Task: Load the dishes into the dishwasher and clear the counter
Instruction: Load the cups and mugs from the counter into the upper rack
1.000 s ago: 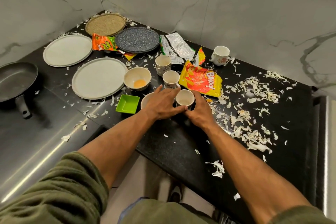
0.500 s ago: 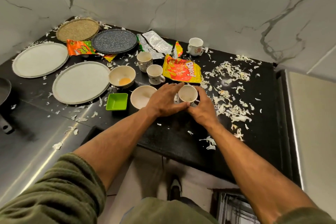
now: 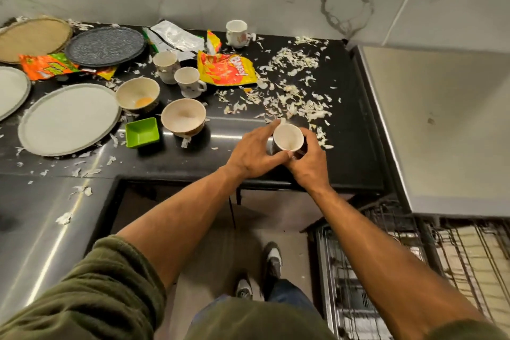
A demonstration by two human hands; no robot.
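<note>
A small white cup (image 3: 288, 137) is held between both hands above the black counter (image 3: 350, 130). My left hand (image 3: 254, 153) wraps its left side and my right hand (image 3: 309, 165) grips its right side. Two cream bowls (image 3: 183, 117) (image 3: 137, 94) stand to the left, the second with a yellow residue. Three more cups (image 3: 189, 81) (image 3: 166, 63) (image 3: 236, 33) stand farther back. Pale plates (image 3: 67, 119) (image 3: 11, 90), a dark speckled plate (image 3: 105, 45) and a green square dish (image 3: 142, 132) lie on the left. The open dishwasher rack (image 3: 414, 257) shows at lower right.
Snack wrappers (image 3: 226, 69) (image 3: 48, 66) (image 3: 176, 37) and scattered white shreds (image 3: 292, 91) litter the counter. A woven mat (image 3: 33, 37) lies at the back left. A steel surface (image 3: 41, 223) runs along the left, and a steel appliance top (image 3: 441, 124) sits on the right. My shoes (image 3: 271, 259) stand on the floor.
Both hands have carried the cup to the right, away from the bowls. The view swung right and down, revealing the dishwasher rack; the pan has left the view.
</note>
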